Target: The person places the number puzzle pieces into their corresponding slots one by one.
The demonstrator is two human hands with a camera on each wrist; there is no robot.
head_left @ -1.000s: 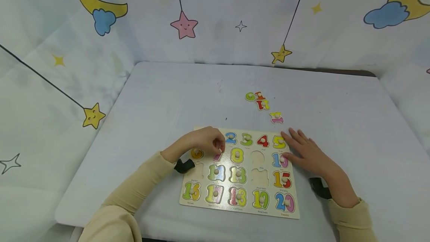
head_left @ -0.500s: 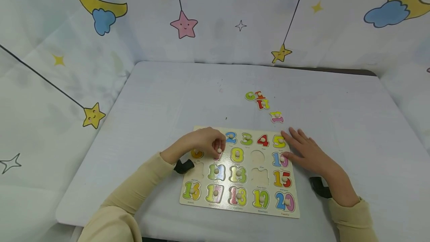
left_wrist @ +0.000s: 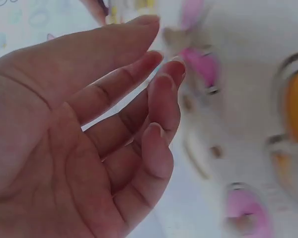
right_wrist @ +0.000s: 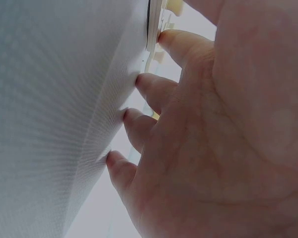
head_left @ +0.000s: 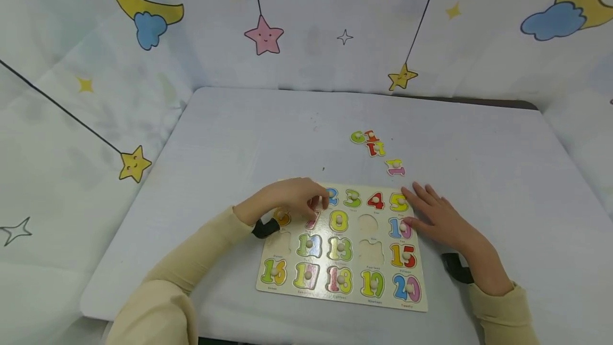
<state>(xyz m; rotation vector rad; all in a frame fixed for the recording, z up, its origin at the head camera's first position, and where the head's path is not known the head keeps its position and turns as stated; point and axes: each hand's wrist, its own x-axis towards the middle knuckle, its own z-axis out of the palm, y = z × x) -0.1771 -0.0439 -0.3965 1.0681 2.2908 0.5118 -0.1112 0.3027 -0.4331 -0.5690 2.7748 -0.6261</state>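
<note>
A wooden number puzzle board (head_left: 353, 230) lies on the table with knobbed number pieces set in it. My left hand (head_left: 297, 196) hovers over its upper left part, near the pink 7 (head_left: 312, 222). In the left wrist view, the left hand's (left_wrist: 104, 134) fingers are loosely bent, the thumb apart from them, holding nothing. Beyond the fingertips a blurred pink piece (left_wrist: 201, 64) shows. The board's upper left corner is hidden by this hand. My right hand (head_left: 440, 220) rests with fingers spread at the board's right edge; in the right wrist view its fingertips touch the white surface.
Several loose number pieces lie behind the board: a green one (head_left: 357, 137), red-and-yellow ones (head_left: 375, 148) and a yellow-and-pink one (head_left: 395, 167). Bare recesses show on the board, one round (head_left: 367, 225). A patterned cloth backdrop (head_left: 306, 63) stands behind the white table (head_left: 230, 148).
My left hand's fingers have come off the 7's knob and loosened, lifting slightly up and right. The right hand stays in place.
</note>
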